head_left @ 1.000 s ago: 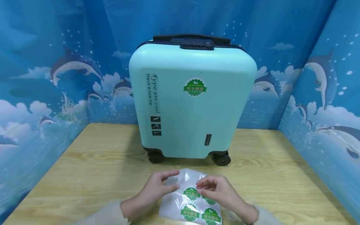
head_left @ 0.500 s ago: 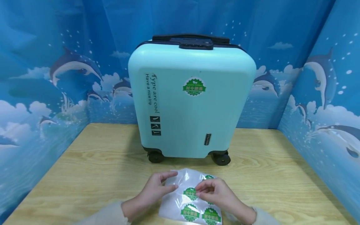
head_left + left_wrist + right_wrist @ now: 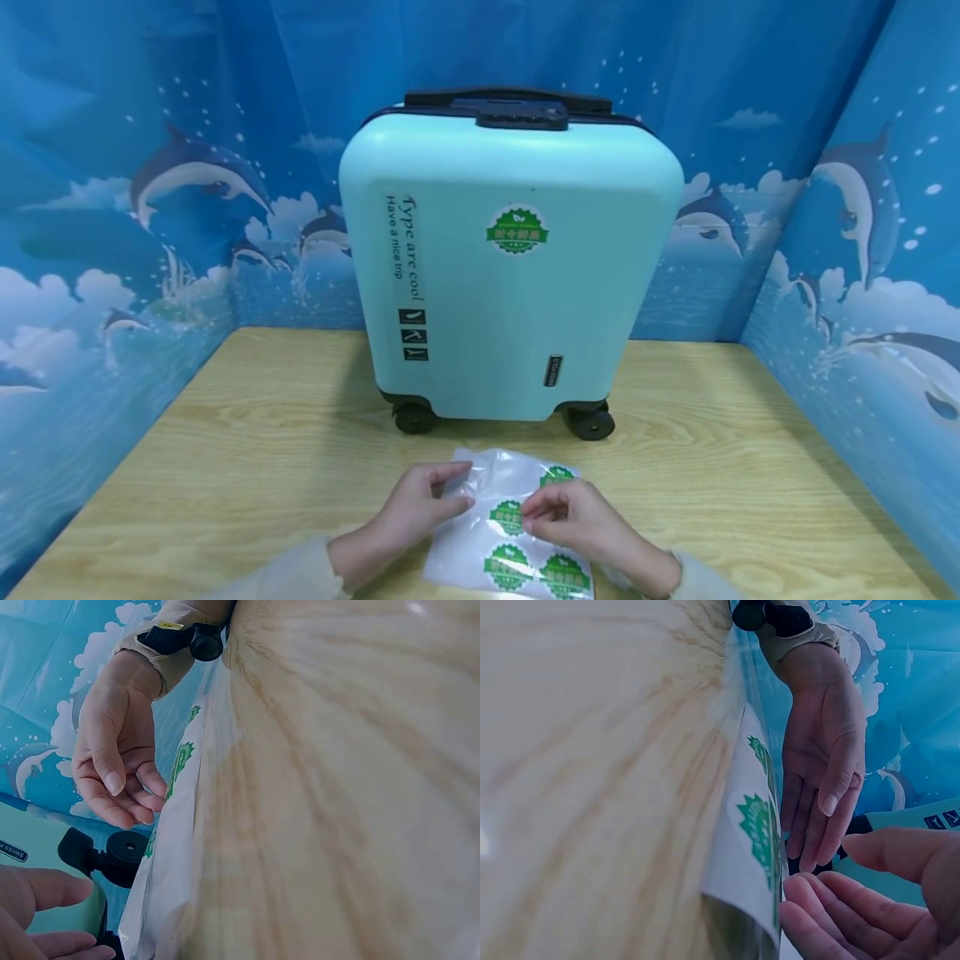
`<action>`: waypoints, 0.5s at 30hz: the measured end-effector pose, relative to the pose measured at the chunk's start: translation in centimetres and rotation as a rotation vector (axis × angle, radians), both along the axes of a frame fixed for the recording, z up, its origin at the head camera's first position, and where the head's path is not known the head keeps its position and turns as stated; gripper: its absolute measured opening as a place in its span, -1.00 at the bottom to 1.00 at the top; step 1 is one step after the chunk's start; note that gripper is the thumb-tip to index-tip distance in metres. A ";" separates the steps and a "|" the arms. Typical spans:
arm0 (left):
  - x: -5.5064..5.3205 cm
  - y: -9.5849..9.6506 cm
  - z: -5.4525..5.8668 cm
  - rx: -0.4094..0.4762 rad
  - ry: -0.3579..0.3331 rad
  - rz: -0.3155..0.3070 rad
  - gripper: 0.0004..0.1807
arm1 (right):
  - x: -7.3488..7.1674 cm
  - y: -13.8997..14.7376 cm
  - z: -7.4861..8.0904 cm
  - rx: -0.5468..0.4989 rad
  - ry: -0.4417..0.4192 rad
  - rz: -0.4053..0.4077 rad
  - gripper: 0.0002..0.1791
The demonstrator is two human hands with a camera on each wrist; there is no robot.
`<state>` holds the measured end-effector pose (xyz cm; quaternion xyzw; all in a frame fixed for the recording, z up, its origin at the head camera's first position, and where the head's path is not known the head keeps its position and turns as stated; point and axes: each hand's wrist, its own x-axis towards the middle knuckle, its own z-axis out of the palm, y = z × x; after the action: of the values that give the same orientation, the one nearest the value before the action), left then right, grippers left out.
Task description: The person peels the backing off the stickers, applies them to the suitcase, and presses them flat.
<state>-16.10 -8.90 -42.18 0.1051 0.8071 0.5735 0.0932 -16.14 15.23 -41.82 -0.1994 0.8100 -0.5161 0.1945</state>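
Observation:
A sheet of round green stickers (image 3: 467, 552) lies on the table in front of the suitcase, several stickers on its glossy white backing. My left hand (image 3: 416, 508) is at the sheet's left side, thumb and forefinger apart with nothing between them. Over the sheet's right part is my right hand (image 3: 573, 521), its fingers loosely bent and its fingertips overlapping the edge of a middle sticker (image 3: 506, 517). In the left wrist view, the right hand (image 3: 120, 754) shows a gap between thumb and fingers, and its palm holds nothing. The right wrist view shows the sheet's near edge (image 3: 739, 885) lifting off the table.
A mint-green suitcase (image 3: 480, 308) stands upright on black wheels (image 3: 592, 423) behind the sheet. One round green sticker (image 3: 517, 230) is on its upper front. Blue dolphin-print curtains (image 3: 187, 250) enclose the wooden table (image 3: 262, 433) at the back and sides.
My right hand has shifted slightly left and down, uncovering more of the sheet's upper right sticker. My left hand has barely moved; the suitcase stands as before.

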 end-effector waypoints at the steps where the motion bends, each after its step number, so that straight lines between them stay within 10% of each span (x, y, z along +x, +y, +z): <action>1: -0.1 0.0 -0.1 0.002 0.002 -0.001 -0.44 | 0.0 0.0 0.0 0.001 0.003 0.001 -0.81; 15: -1.3 1.1 -1.2 -0.079 0.199 0.019 -0.43 | -0.1 -0.2 -0.3 0.025 -0.006 0.017 -0.84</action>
<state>-17.43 -7.79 -43.42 0.1500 0.8353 0.5288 0.0110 -16.21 15.08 -42.08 -0.2022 0.8141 -0.5050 0.2035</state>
